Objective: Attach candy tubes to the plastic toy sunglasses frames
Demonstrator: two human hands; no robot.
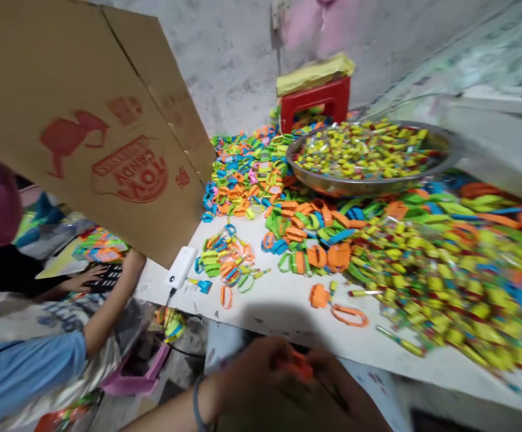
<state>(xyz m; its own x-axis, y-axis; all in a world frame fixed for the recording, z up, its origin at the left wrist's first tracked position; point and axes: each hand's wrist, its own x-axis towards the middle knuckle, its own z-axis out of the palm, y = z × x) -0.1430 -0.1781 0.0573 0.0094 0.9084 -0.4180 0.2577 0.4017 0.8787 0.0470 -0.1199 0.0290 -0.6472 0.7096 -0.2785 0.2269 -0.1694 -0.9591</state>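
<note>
At the table's front edge, my left hand (pixel 254 372) and my right hand (pixel 339 387) are close together, fingers curled around an orange toy watch (pixel 300 365). Shadow and blur hide the fingertips and part of the watch. Just beyond them on the table lie an orange watch piece (pixel 319 296), a looped orange strap (pixel 350 315) and a thin candy tube (pixel 400 341). A small group of coloured toy watches (pixel 227 255) sits ahead and to the left. To the right spreads a large heap of yellow candy tubes (pixel 441 288).
A metal basin (pixel 364 185) of candy tubes rests on piled watches. A cardboard box (pixel 153 120) stands at left, beside a white power bank (pixel 182 267) with a cable. Behind is a red stool (pixel 315 99). Another person's arm (pixel 112 306) reaches in at left.
</note>
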